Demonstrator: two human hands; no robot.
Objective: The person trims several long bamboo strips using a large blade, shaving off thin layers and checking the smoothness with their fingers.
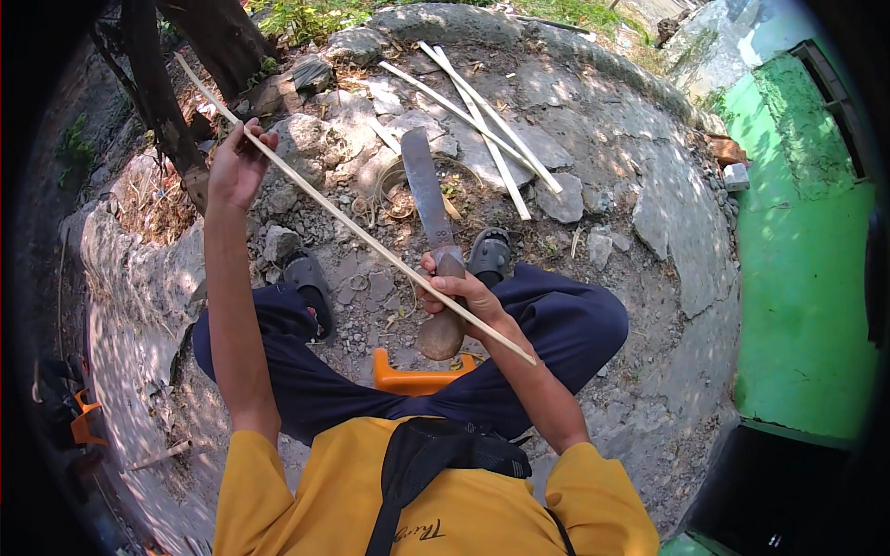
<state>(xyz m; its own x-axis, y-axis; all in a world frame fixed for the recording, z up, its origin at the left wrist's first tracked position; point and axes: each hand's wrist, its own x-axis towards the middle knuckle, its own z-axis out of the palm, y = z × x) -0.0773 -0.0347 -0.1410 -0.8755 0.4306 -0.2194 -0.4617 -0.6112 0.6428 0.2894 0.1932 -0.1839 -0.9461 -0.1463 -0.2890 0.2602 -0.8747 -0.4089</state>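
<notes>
A long, thin, pale strip [352, 225], which looks like split bamboo, slants across in front of me from upper left to lower right. My left hand [239, 167] is raised and closed on it toward its far end. My right hand [464, 289] grips the wooden handle of a machete [426, 190], whose broad, dark blade points away from me. The strip passes over the right hand by the thumb, and its near end lies above my right forearm. Whether the right fingers also pinch the strip, I cannot tell.
Several pale strips [487, 139] lie crossed on the broken concrete ahead. Beneath me is an orange stool [422, 381]; my sandalled feet [311, 283] rest on rubble. Tree trunks [218, 46] stand far left. A green wall [797, 278] runs along the right.
</notes>
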